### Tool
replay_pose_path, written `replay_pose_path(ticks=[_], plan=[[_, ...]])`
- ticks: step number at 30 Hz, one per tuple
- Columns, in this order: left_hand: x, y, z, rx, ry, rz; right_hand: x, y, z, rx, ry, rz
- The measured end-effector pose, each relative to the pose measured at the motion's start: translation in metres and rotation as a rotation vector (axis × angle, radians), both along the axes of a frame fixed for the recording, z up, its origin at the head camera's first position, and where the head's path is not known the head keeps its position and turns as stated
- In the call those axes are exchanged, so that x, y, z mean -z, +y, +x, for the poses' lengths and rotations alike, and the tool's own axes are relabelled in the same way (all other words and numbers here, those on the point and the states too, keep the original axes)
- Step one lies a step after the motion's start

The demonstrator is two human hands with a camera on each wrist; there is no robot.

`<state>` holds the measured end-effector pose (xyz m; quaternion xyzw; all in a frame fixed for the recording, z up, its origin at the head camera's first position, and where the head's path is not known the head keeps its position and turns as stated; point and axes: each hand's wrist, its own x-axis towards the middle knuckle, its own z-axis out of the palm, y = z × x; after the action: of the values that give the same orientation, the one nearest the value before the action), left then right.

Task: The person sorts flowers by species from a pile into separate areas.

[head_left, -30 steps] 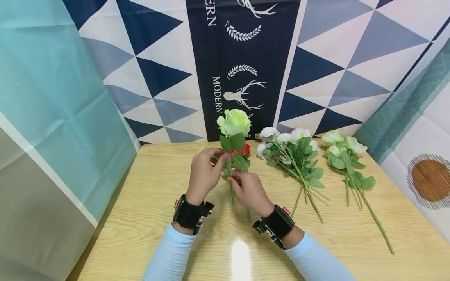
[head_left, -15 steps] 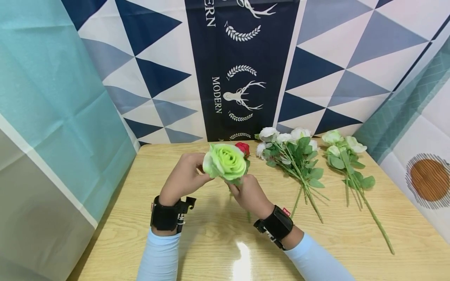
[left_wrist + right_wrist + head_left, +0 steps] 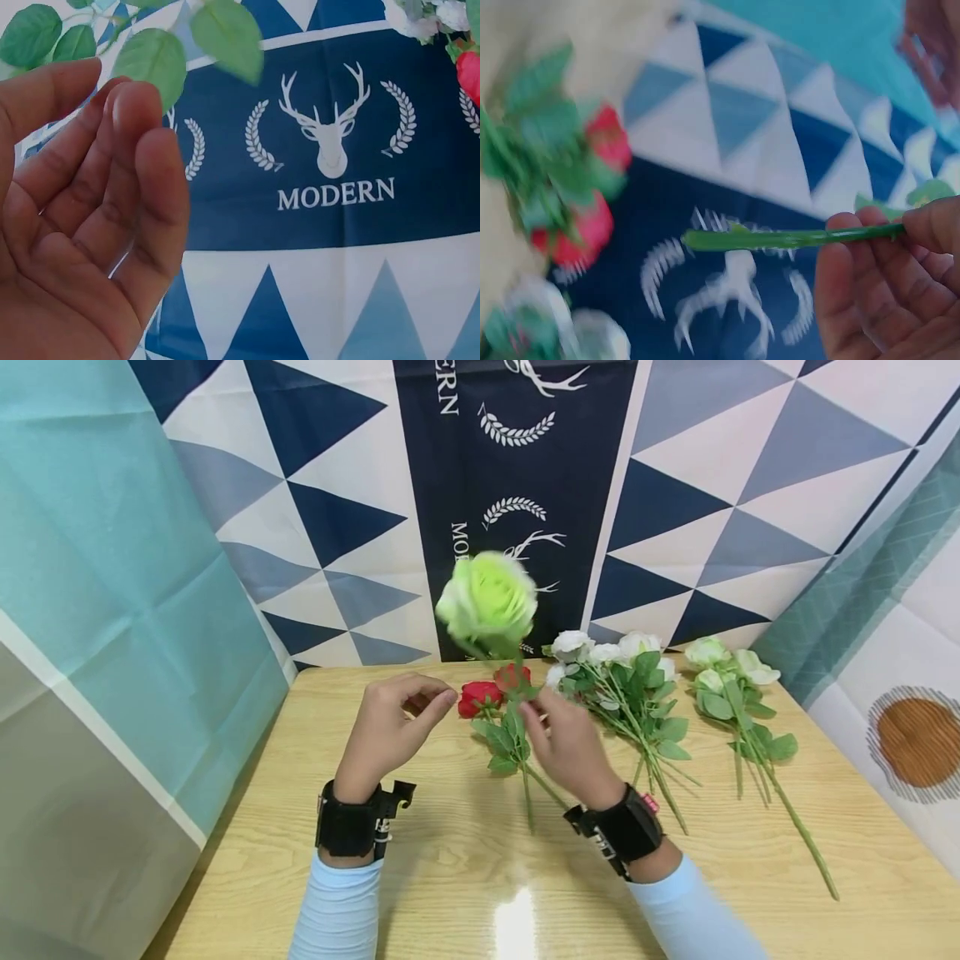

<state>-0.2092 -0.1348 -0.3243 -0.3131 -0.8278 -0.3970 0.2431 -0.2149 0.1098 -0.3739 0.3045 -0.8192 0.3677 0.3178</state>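
Observation:
My right hand [image 3: 573,745] pinches the stem of a pale green rose [image 3: 489,597], which stands upright above the table, its bloom slightly blurred. In the right wrist view the green stem [image 3: 769,239] runs between thumb and fingers, its cut end sticking out past them. To the left, my left hand [image 3: 392,727] holds nothing; its fingers are loosely bent with the thumb apart from them. Leaves [image 3: 150,64] of the rose appear close behind its fingertips in the left wrist view. Between the hands, red roses [image 3: 480,698] lie on the table.
White flowers [image 3: 637,647] with leafy stems lie to the right of the red roses. Farther right is a bunch of pale green-white roses [image 3: 738,672], one long stem reaching toward the front. A patterned cloth [image 3: 337,485] hangs behind the wooden table [image 3: 442,893].
The green rose first tipped toward the camera, then rose upright. My left hand let go and moved left; my right hand shifted right with the stem, uncovering the red roses.

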Motion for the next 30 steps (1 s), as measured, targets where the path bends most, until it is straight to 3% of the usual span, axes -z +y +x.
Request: replay_pose_path(ticks=[5,11,14,18,22,30], plan=[[-0.001,-0.003,-0.002,-0.065,-0.014,-0.028,-0.028,0.047,-0.003,0.209,0.088,-0.103],[0.002,-0.006,-0.006,-0.091,-0.036,-0.042,-0.043,0.122,-0.003,0.607,0.138,-0.231],[0.005,-0.008,-0.009,-0.106,-0.042,-0.059,-0.035,0.160,-0.006,0.809,0.073,-0.292],[0.009,-0.010,-0.011,-0.127,-0.061,-0.071,-0.014,0.206,-0.012,1.015,-0.175,-0.387],[0.013,-0.009,-0.013,-0.135,-0.084,-0.079,0.011,0.239,-0.018,1.104,-0.394,-0.458],[0.015,-0.007,-0.017,-0.139,-0.098,-0.102,0.052,0.260,-0.026,1.070,-0.550,-0.392]])
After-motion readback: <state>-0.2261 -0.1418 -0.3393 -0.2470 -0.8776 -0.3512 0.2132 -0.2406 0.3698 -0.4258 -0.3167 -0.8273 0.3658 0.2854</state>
